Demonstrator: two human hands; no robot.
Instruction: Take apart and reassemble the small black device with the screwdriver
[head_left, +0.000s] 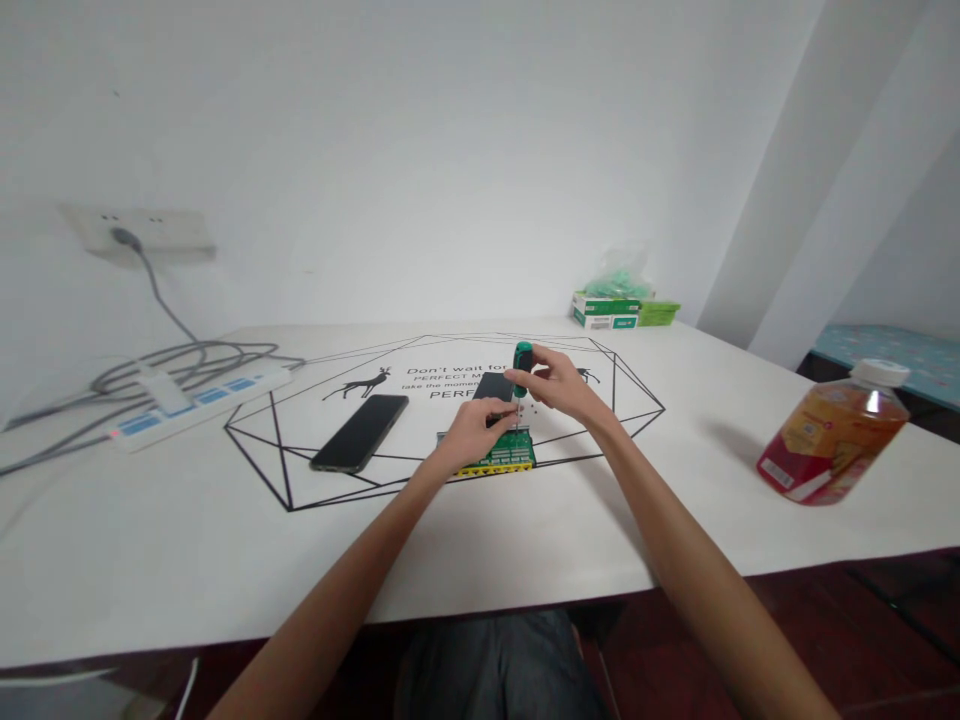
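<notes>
My right hand (pixel 556 384) is closed around the green and black handle of a screwdriver (pixel 523 356), held upright with its thin shaft pointing down. Below it lies a green circuit board (pixel 504 455) with a yellow strip along its near edge; the shaft's tip reaches the board's right part. My left hand (pixel 474 434) rests over the board's left side, its thumb and fingers pinched together beside the shaft. Whatever is between those fingertips is too small to make out. Several tiny dark pieces (pixel 534 408) lie just right of the shaft. A flat black object (pixel 493 386) lies behind my left hand.
A black smartphone (pixel 361 433) lies left of the board. Farther left are a white power strip (pixel 202 405) and coiled grey cables (pixel 191 360). A drink bottle (pixel 836 435) stands at right. Green-and-white boxes (pixel 606 308) and a plastic bag (pixel 621 275) sit near the wall.
</notes>
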